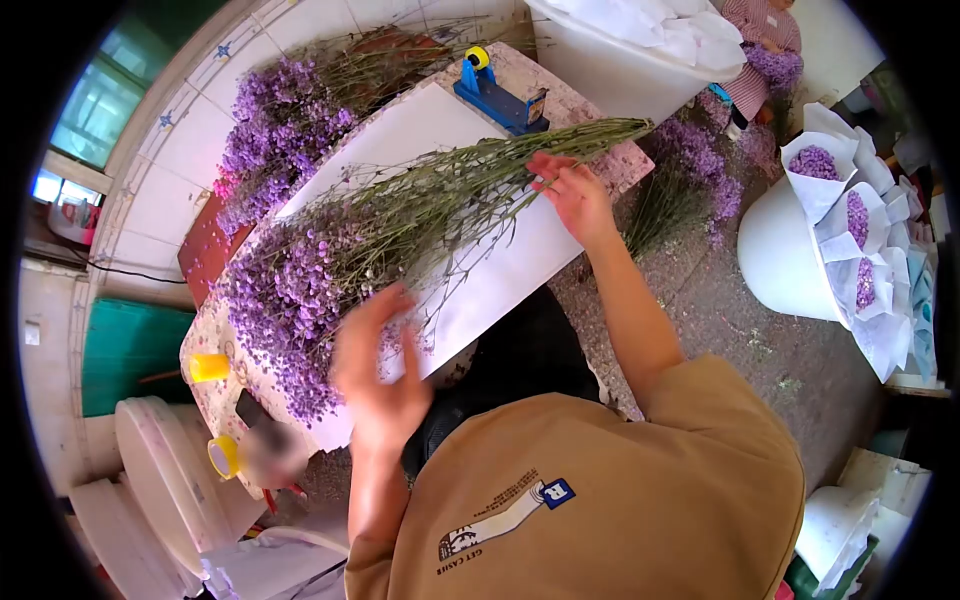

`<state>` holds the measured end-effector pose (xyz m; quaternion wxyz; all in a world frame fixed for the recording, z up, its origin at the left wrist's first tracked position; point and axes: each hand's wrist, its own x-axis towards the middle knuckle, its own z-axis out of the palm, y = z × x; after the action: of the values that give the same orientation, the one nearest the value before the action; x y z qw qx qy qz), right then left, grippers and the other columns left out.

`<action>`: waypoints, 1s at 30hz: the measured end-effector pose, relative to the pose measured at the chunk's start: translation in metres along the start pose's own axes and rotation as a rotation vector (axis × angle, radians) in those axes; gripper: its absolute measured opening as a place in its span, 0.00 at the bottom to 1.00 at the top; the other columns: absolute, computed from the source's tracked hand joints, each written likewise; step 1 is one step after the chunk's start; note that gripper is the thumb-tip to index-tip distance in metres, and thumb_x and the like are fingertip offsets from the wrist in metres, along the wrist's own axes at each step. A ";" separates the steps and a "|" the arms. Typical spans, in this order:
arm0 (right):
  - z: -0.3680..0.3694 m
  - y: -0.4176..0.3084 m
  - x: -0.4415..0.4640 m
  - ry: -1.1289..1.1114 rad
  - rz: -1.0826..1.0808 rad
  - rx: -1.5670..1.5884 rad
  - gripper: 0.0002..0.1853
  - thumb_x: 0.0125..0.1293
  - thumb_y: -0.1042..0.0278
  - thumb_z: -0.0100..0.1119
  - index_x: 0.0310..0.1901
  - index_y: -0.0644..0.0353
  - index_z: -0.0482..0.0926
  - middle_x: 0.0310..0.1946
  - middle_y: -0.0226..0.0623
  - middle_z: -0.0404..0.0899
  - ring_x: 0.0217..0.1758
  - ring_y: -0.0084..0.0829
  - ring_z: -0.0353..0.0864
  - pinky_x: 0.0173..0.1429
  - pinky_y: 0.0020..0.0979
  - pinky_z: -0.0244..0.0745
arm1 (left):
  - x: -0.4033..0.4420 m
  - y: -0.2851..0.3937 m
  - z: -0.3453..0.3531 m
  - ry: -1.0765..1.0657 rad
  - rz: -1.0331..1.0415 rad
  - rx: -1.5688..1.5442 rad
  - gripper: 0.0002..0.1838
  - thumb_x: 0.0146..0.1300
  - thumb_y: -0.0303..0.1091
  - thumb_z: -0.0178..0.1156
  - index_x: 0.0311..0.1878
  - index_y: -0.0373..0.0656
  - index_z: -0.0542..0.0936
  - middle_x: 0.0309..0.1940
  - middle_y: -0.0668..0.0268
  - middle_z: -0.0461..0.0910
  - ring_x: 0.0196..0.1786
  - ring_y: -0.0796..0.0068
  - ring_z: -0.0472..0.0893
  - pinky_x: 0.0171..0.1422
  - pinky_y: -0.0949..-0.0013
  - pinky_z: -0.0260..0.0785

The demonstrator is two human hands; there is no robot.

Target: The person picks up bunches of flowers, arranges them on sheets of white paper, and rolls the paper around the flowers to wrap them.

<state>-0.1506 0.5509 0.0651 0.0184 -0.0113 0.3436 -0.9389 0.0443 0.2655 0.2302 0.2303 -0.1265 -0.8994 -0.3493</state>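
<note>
- Flower bundle (375,225), across the white paper (505,275): could splay if the right hand (578,195), fingers loosely curled at the stems, supports poorly.
- Left hand (382,370), open, blurred near the paper's blooms: could knock florets off.
- Tape dispenser (498,102) beside the paper: could snag stems.

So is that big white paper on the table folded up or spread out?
Spread out: the big white paper lies flat under the long-stemmed purple flowers.

White tub (775,265), right, holding paper-wrapped purple flowers (857,218) | person (762,35) in striped clothing, upper right | green panel (130,355), left
</note>
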 end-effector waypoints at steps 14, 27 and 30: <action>-0.043 -0.017 0.019 0.610 -0.133 -0.244 0.28 0.70 0.54 0.71 0.59 0.62 0.69 0.44 0.39 0.81 0.42 0.29 0.86 0.38 0.33 0.84 | 0.126 0.030 0.170 -0.568 0.059 0.174 0.08 0.73 0.36 0.56 0.42 0.41 0.78 0.31 0.47 0.84 0.40 0.39 0.84 0.48 0.41 0.73; -0.073 -0.047 0.125 0.710 -0.297 0.041 0.09 0.67 0.70 0.62 0.44 0.66 0.77 0.27 0.42 0.78 0.29 0.40 0.83 0.32 0.46 0.79 | 0.099 0.040 0.131 -0.689 0.048 0.181 0.10 0.77 0.36 0.52 0.43 0.39 0.75 0.30 0.45 0.83 0.36 0.37 0.82 0.42 0.38 0.71; -0.078 -0.040 0.141 0.757 -0.350 -0.018 0.04 0.67 0.71 0.59 0.38 0.61 0.78 0.24 0.42 0.77 0.21 0.40 0.79 0.27 0.48 0.77 | 0.089 0.032 0.094 -0.671 0.055 0.174 0.09 0.77 0.35 0.52 0.43 0.39 0.75 0.31 0.46 0.83 0.37 0.38 0.82 0.41 0.40 0.70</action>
<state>-0.2953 0.6258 0.0322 -0.2694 0.2764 0.3272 -0.8625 -0.0508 0.3589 0.2322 -0.0589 -0.2382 -0.9477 -0.2040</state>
